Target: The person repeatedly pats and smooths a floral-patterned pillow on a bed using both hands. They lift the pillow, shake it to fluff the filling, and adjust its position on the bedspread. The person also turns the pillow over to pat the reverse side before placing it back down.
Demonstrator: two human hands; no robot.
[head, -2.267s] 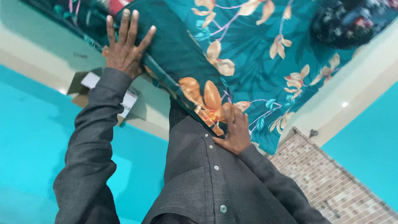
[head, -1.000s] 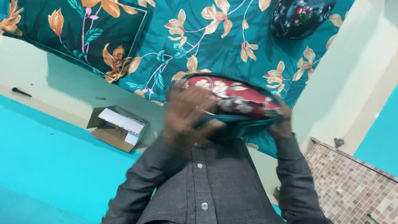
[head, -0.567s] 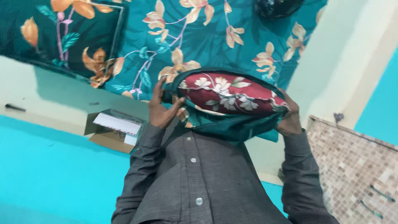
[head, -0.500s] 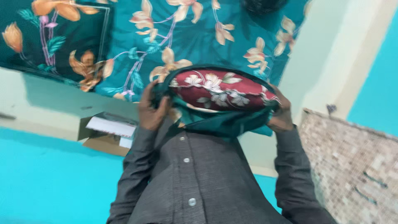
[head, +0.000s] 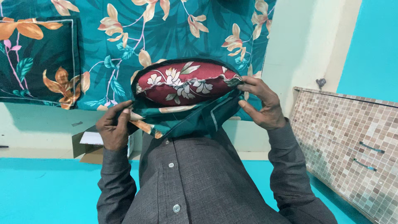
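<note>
Left hand [head: 112,128] and right hand [head: 261,103] each pinch an edge of the teal cover [head: 186,118], stretching its mouth open around a red floral pillow [head: 182,83] held at chest height above the grey shirt [head: 199,178]. Behind lies a bed [head: 166,29] with a second pillow [head: 37,62]; a cardboard box [head: 89,145] sits on the floor below it.

The bed [head: 174,37] wore a teal sheet with orange and cream flowers, and a matching dark teal pillow [head: 35,62] lay on it at the left. A cardboard box [head: 89,145] sat on the turquoise floor [head: 45,191].
</note>
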